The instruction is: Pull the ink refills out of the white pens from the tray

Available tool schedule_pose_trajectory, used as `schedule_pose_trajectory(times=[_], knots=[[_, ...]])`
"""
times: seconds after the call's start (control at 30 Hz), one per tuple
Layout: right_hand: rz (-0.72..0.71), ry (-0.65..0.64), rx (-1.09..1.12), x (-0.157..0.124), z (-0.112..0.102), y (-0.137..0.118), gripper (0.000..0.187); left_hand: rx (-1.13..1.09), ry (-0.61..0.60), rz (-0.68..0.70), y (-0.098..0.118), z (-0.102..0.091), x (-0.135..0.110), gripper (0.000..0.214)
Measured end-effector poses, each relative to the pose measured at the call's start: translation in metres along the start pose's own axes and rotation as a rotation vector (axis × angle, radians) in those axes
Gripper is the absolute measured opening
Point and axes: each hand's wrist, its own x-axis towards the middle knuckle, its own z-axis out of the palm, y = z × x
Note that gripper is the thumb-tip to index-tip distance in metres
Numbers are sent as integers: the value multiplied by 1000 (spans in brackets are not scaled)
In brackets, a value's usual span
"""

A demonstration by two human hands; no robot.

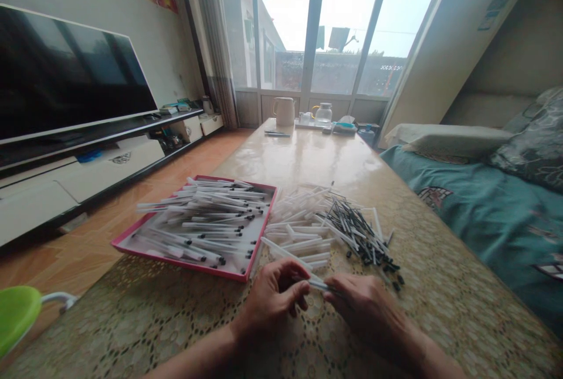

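Observation:
Low over the table's near side, my left hand [279, 292] has its fingers curled and its thumb bent in at one end of a slim white tube [317, 285]. My right hand [363, 304] closes its fingers on the other end, which they partly cover. Just beyond my hands lies a heap of white translucent tubes [303, 229]. To its right is a pile of thin dark sticks [352, 223], with small black caps [396, 282] at its near edge. A pink-rimmed tray [259, 238] on the left holds many white tubes with black ends [211, 215].
A patterned cloth covers the long table [176, 320]. At its far end stand a beige pitcher [284, 112] and a glass jug [324, 114]. A teal-covered couch [461, 209] runs along the right. A green stool seat [17, 317] is at lower left.

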Motion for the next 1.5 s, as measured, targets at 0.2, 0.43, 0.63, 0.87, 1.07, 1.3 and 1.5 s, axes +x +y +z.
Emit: schedule_pose_trajectory(times=[0.2, 0.43, 0.63, 0.87, 1.07, 1.3, 1.5], knots=[[218, 73, 301, -5, -15, 15, 41, -103, 138, -40, 9, -6, 2, 26], [317, 35, 582, -9, -16, 19, 40, -163, 187, -59, 10, -8, 2, 27], [239, 54, 444, -6, -23, 18, 31, -144, 197, -57, 11, -8, 2, 28], [271, 75, 384, -7, -21, 24, 26, -142, 209, -54, 11, -8, 3, 27], [240, 108, 343, -7, -19, 26, 36, -118, 197, -45, 8, -9, 3, 26], [215, 85, 334, -6, -20, 26, 35, -130, 189, -47, 10, -9, 3, 25], [238, 100, 374, -6, -19, 25, 23, -122, 189, -51, 11, -9, 3, 24]])
